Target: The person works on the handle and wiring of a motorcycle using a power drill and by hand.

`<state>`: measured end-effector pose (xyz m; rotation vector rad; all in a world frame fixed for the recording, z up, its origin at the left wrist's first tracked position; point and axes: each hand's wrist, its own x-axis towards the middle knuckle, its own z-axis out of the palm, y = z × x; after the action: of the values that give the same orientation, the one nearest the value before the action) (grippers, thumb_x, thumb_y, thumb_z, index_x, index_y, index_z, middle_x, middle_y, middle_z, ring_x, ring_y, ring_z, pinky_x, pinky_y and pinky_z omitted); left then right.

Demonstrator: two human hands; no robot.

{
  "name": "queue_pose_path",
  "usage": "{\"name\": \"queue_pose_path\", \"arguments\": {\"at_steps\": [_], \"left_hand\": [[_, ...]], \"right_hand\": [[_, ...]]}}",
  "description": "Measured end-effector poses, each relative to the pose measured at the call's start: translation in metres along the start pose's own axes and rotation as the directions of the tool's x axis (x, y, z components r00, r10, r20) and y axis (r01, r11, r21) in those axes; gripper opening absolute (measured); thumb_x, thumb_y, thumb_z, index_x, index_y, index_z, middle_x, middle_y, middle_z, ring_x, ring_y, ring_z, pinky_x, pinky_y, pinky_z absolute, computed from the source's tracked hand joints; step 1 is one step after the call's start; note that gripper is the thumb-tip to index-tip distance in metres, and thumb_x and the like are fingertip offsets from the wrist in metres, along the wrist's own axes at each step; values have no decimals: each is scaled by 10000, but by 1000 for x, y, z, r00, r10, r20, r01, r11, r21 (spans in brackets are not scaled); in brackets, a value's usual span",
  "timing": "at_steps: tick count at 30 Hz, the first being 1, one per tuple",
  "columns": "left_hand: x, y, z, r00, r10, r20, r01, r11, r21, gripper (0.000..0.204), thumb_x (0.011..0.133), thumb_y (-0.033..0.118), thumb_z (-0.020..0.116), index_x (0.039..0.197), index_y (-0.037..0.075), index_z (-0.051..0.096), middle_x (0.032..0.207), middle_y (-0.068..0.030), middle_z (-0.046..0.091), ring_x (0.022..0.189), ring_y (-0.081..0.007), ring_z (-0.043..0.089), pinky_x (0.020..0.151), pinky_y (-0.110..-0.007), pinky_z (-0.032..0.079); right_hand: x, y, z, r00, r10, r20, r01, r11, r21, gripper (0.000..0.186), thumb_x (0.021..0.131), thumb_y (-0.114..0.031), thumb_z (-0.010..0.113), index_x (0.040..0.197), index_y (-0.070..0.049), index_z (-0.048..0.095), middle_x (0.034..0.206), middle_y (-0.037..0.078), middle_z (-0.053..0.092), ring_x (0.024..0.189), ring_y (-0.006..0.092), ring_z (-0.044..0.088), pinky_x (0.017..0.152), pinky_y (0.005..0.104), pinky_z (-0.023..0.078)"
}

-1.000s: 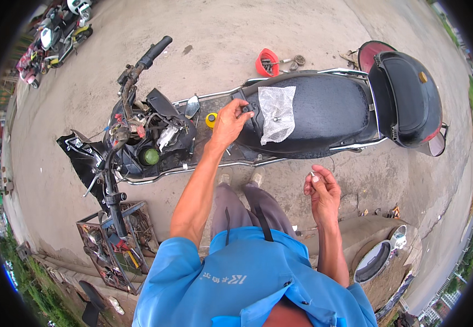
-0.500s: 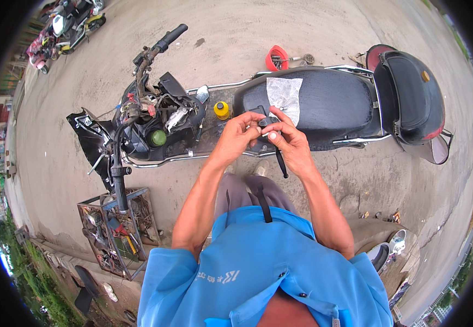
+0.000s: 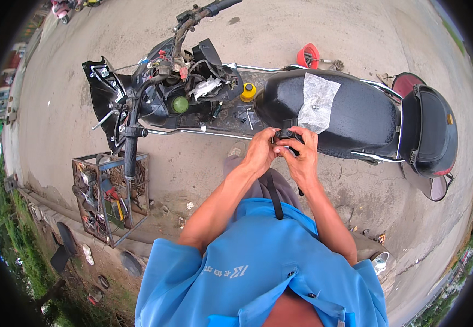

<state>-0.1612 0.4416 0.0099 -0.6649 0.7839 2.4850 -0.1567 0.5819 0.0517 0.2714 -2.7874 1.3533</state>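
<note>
While both hands meet, left hand (image 3: 259, 152) and right hand (image 3: 302, 158) pinch a small black part (image 3: 286, 134) between them; scooter seat (image 3: 329, 111) just beyond.

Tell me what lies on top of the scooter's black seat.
On the black seat lies a clear plastic sheet with a few small metal parts on it. The seat's near front edge is hidden behind the left hand and right hand, which hold a small black part.

Matt black vinyl scooter seat (image 3: 351, 111) under a crinkled clear plastic sheet (image 3: 316, 101); chromed metal rails (image 3: 190, 131); rough, dusty concrete ground (image 3: 280, 32).
</note>
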Motion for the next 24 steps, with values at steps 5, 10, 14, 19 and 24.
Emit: {"name": "queue_pose_path", "arguments": {"at_steps": [5,10,14,19,24], "left_hand": [[-4,-12,-49,986,-125,-109,113,987,-115,217,968,123,399,1036,-11,554,946,-109,625,783,-194,596,679,-323,521],[-2,-13,-94,970,-187,-157,182,982,-49,201,970,118,406,1014,-7,556,927,-102,618,790,-207,596,672,-334,522],[18,-10,-131,940,-263,-217,279,959,46,157,935,25,427,1002,11,569,873,-79,608,761,-176,595,656,-297,510],[101,-23,-266,794,-11,-608,355,821,448,147,910,-14,495,889,29,634,780,-52,629,685,-147,592,561,-321,494],[197,-25,-401,788,126,-603,372,683,629,81,927,50,537,988,27,586,832,-49,613,685,-145,584,558,-286,483]], "right_hand": [[-15,5,22,978,61,202,-71,997,44,198,771,-108,756,969,-116,754,1213,103,566,1141,313,461,979,417,405],[-26,11,54,943,132,305,-164,983,81,285,805,3,668,1051,-132,722,1275,126,536,1160,338,461,1006,425,405],[-34,31,83,944,208,255,-236,968,84,280,804,66,613,1011,-103,695,1266,139,535,1164,338,483,1015,408,400],[-43,59,108,817,550,171,-570,730,378,233,873,68,597,1065,-65,596,1100,84,550,1017,169,555,842,299,499],[-65,80,131,694,695,189,-688,562,459,274,905,35,596,1147,-79,539,1080,69,561,788,129,605,706,278,507]]}}
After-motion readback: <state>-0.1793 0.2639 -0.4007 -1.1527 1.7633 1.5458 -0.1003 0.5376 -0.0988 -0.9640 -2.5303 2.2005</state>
